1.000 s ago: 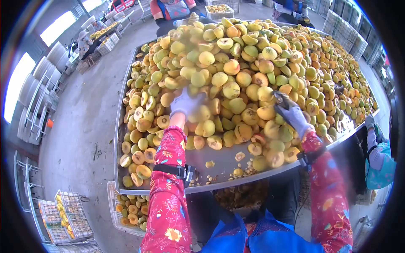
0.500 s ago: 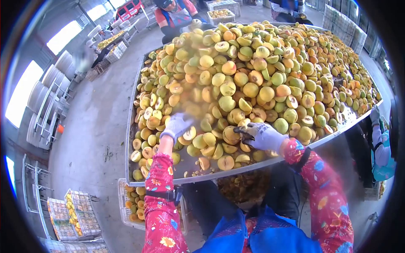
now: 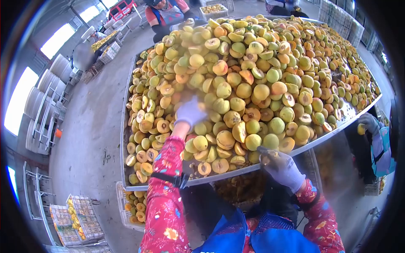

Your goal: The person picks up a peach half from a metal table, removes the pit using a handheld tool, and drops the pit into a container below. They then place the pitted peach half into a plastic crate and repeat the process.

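A large heap of halved and whole yellow-green fruit (image 3: 244,90) covers the metal-edged table (image 3: 228,173). My left hand (image 3: 191,113), in a pale glove, reaches into the near left part of the heap; its fingers are blurred against the fruit. At the table's front edge is my right hand (image 3: 280,166), gloved with dark fingertips, its fingers bent beside a round green fruit (image 3: 271,141). Whether it holds anything is hidden. Cut halves (image 3: 220,165) lie near the front rim, close to small scraps on the bare metal.
Below the table's left corner stands a crate of fruit (image 3: 122,206). More crates (image 3: 86,217) are on the floor at the lower left. One person (image 3: 168,14) works across the table, another (image 3: 379,143) at the right. Metal racks (image 3: 46,114) line the left side.
My left hand has moved right and slightly up, farther into the heap. My right hand has moved right and down to the table's front edge. The view has shifted slightly.
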Demonstrator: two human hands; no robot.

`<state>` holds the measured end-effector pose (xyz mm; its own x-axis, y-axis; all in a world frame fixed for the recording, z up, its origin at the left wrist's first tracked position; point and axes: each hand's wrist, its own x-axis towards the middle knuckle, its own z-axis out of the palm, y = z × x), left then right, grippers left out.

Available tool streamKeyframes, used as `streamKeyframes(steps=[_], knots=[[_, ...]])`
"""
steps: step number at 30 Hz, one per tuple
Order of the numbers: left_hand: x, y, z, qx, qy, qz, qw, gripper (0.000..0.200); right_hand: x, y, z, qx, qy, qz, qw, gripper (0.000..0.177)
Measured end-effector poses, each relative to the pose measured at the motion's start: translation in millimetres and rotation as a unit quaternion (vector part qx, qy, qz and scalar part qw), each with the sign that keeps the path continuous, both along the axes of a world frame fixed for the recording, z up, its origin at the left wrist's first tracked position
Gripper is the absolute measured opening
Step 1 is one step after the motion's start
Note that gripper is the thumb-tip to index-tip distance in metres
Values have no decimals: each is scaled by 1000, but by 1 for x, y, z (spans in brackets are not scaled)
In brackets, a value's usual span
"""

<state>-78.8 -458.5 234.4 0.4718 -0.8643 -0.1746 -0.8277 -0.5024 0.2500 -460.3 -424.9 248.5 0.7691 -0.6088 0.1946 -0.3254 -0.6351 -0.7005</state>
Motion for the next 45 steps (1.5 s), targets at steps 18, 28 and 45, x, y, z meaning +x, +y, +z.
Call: streamKeyframes(steps=[18, 28, 45], knots=[[-194, 225, -21, -300, 692, 84, 652, 48, 10, 103, 11, 0, 71, 39, 997, 32], [-245, 245, -40, -374, 496, 171, 765, 37, -11, 126, -21, -78, 36, 132, 987, 31], [-252, 224, -46, -378, 510, 19, 772, 35, -24, 107, -50, 945, -143, 170, 242, 40]])
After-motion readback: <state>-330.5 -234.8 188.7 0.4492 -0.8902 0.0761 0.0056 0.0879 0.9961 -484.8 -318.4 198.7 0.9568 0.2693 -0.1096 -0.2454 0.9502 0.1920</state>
